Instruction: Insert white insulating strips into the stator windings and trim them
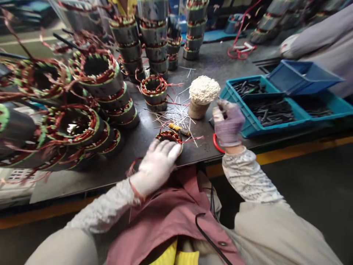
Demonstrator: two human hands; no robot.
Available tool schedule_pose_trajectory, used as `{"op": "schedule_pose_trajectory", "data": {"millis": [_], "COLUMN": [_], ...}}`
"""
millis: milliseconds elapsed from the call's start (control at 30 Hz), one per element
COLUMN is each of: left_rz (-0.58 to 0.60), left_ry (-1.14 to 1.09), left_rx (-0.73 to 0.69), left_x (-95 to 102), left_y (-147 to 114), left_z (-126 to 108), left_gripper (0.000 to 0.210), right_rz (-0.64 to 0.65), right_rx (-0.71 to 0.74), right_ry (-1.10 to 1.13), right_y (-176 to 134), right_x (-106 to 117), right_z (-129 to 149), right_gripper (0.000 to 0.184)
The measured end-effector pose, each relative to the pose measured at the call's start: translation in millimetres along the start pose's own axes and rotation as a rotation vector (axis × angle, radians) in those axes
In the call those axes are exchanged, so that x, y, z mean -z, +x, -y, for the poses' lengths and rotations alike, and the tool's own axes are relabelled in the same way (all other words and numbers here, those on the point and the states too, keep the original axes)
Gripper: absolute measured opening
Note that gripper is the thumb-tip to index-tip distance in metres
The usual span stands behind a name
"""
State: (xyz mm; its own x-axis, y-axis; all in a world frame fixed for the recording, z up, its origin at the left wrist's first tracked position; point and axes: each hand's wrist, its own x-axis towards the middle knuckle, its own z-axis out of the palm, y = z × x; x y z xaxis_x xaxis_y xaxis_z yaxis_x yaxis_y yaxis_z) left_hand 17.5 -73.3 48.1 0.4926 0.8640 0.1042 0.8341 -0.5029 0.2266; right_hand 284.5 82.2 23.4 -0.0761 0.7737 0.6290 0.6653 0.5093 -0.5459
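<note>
My left hand (158,162), in a white glove, lies over a small motor stator (168,137) at the table's front edge. Its fingers bend across the rim and hold it; copper windings and a red lead show past them. My right hand (228,121), in a greyish-purple glove, is raised with curled fingers beside the blue parts bin; whatever they pinch is hidden. Below it on the table lies a red tool handle (217,144), partly covered. Behind the stator sit a yellow-handled tool (179,129) and loose white thin sleeves (176,115).
A brown cup (197,109) packed with white sleeves (204,89) stands mid-table. The blue bin (249,127) holds black tube pieces (271,110). Stacked stators (106,97) crowd the left and back, with another small stator (154,94) nearer. Another person's sleeve (325,33) reaches in at right.
</note>
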Motion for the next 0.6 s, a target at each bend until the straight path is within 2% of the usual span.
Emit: {"op": "schedule_pose_trajectory", "data": {"millis": [67,100,200,300,400,467,600], "left_rz": [0.157,0.222,0.299,0.273,0.215,0.154,0.068], "left_ry": [0.068,0.06,-0.007,-0.035,-0.146,-0.206,-0.074], "left_rx": [0.007,-0.006,-0.005,0.004,0.005,0.025,-0.053], "left_x": [10.5,14.1,16.8,10.6,2.1,-2.4,-9.0], "left_y": [25.8,35.0,46.4,45.5,43.4,41.0,31.3], "left_z": [19.0,27.2,39.0,37.5,37.9,39.2,34.9], "left_gripper": [0.039,0.037,0.041,0.05,0.055,0.055,0.052], "right_rz": [-0.042,-0.016,0.019,-0.051,-0.276,-0.381,-0.376], "right_rx": [-0.055,-0.069,-0.058,-0.017,0.005,0.015,0.005], "right_ry": [-0.16,-0.206,-0.213,-0.119,-0.013,0.085,0.192], "right_y": [25.6,36.7,56.6,58.4,56.9,58.5,64.7], "right_x": [-10.4,-16.5,-30.4,-32.0,-25.2,-20.4,-11.2], "right_z": [-3.7,-4.4,-4.1,0.6,9.7,17.2,33.9], "right_gripper": [0.038,0.04,0.037,0.029,0.03,0.026,0.008]}}
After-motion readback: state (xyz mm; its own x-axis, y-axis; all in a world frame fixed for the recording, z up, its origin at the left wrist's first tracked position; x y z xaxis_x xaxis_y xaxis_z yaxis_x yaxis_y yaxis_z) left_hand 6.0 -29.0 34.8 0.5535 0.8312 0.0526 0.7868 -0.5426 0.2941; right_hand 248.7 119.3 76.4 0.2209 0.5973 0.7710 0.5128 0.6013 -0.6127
